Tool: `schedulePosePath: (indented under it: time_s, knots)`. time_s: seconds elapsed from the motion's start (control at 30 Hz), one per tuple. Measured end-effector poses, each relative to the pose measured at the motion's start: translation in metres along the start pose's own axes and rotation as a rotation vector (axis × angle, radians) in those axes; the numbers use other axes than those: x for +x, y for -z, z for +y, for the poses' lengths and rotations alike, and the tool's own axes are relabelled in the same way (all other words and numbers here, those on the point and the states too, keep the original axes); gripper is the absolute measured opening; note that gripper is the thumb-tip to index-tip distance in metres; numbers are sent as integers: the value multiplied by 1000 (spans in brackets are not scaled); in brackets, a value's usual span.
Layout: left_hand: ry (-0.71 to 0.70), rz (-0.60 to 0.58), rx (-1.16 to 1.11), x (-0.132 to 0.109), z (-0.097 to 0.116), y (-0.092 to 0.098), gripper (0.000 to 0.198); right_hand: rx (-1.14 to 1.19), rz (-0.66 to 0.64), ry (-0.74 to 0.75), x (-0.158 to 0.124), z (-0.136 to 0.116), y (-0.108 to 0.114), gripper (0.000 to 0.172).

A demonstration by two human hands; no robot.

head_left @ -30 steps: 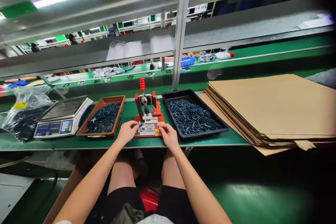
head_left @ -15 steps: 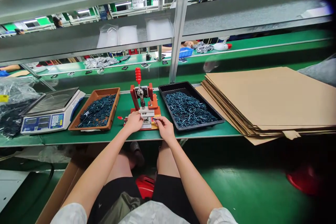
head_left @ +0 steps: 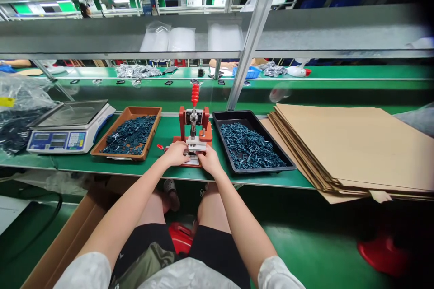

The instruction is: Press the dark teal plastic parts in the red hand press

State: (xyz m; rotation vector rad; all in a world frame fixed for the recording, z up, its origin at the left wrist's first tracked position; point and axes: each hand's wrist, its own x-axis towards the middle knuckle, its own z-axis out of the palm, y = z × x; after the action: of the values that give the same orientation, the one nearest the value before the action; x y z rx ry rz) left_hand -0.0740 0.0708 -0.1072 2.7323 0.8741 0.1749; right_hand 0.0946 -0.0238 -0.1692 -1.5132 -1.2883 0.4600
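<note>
A small red toggle press [head_left: 194,119] with an upright red handle stands on the green bench straight ahead. My left hand [head_left: 176,154] is at the left side of its lower fixture, fingers bent in under the pale metal block. From the other side my right hand [head_left: 209,160] reaches into the same fixture, its fingertips closed together. Whatever small part the fingertips of either hand pinch is hidden by the fingers and the block. A brown tray [head_left: 156,122] of small dark blue parts lies left of the press. To the right is a black tray [head_left: 249,117] of similar slim parts.
Left of the brown tray stands a weighing scale [head_left: 69,119], with a clear bag of dark parts [head_left: 20,122] beside it. Stacked cardboard sheets [head_left: 359,144] overhang the bench edge at right. A metal post [head_left: 254,40] rises behind the black tray.
My right hand has moved left, from the press's right edge into the fixture; the small dark part in its fingertips is now out of sight. My left hand stays at the fixture. The view has shifted.
</note>
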Motion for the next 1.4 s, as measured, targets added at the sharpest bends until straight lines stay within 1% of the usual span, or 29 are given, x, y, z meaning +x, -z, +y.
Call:
schedulePosePath:
  time_s: [0.07,0.13,0.3,0.4,0.63,0.73,0.8,0.87,0.9,0.93,0.97,1.03,1.07,1.1,1.13,1.17,1.2,1.27,1.3,1.33,1.4]
  knots:
    - [-11,7,-1,1,-1,-2,32,31,-40,17,0,-1,0,28]
    - [-18,13,-9,1,-2,-4,30,38,-52,42,-2,-1,-1,28]
    - [-19,33,-48,-1,0,-3,26,-21,-12,53,-4,-1,-8,22]
    - [-24,40,-49,-3,1,-4,23,-59,-15,114,-2,0,-10,24]
    - [-5,100,-67,-7,5,-7,20,-168,58,217,-8,-4,-8,29]
    - [-17,119,-53,-6,7,-8,20,-183,51,214,-8,-4,-7,27]
    - [-57,147,-47,-11,7,-12,17,-175,43,182,-6,-3,-7,26]
    - [-130,235,-54,-22,5,-18,17,-157,40,158,-5,-2,-6,26]
    - [-154,325,-59,-29,2,-22,20,-148,41,157,-4,-2,-6,26]
    - [-147,448,-65,-37,-3,-25,24,-141,45,163,-4,-2,-6,25]
    - [-104,594,-78,-44,-9,-28,28,-138,49,172,-4,-3,-6,25]
    - [80,883,-159,-53,-23,-29,36,-139,42,178,-5,-5,-6,24]
    - [195,980,-245,-52,-29,-28,41,-141,36,172,-5,-7,-6,24]
    - [300,1019,-358,-49,-35,-26,44,-141,30,161,-5,-8,-5,24]
    - [373,995,-473,-43,-37,-24,48,-138,25,147,-6,-9,-5,24]
    - [404,917,-550,-36,-38,-22,52,-131,21,134,-6,-10,-4,23]
    - [394,809,-578,-28,-35,-21,57,-122,19,126,-6,-11,-3,23]
    - [292,595,-516,-16,-24,-20,61,-97,12,127,-6,-11,-1,24]
    - [236,517,-449,-13,-17,-20,63,-80,9,125,-6,-10,0,24]
    - [196,462,-382,-12,-11,-21,66,-62,9,112,-6,-9,1,25]
    - [159,398,-298,-16,-4,-22,74,-31,6,39,-3,-7,4,26]
